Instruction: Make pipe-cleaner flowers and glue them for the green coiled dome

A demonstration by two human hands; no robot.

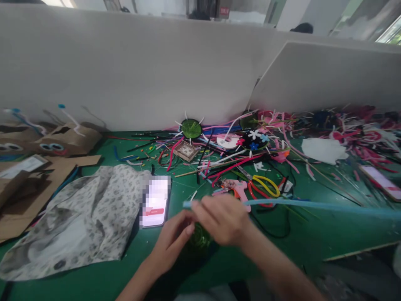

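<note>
My right hand (pixel 224 219) grips a long light-blue pipe cleaner (pixel 313 205) that runs off to the right across the green table (pixel 94 276). Its left tip pokes out past my fingers. My left hand (pixel 173 242) is just beside it, fingers curled against a dark green round piece (pixel 200 240) that lies mostly hidden under both hands. The hands are blurred.
A phone (pixel 155 201) lies left of my hands beside a patterned cloth (pixel 81 217). Behind are a pink glue gun (pixel 236 187), yellow and red scissors (pixel 266 186), a green disc (pixel 191 128), heaps of pipe cleaners (pixel 328 125), another phone (pixel 380 182), brown paper bags (pixel 37 167) and white partitions (pixel 125 71).
</note>
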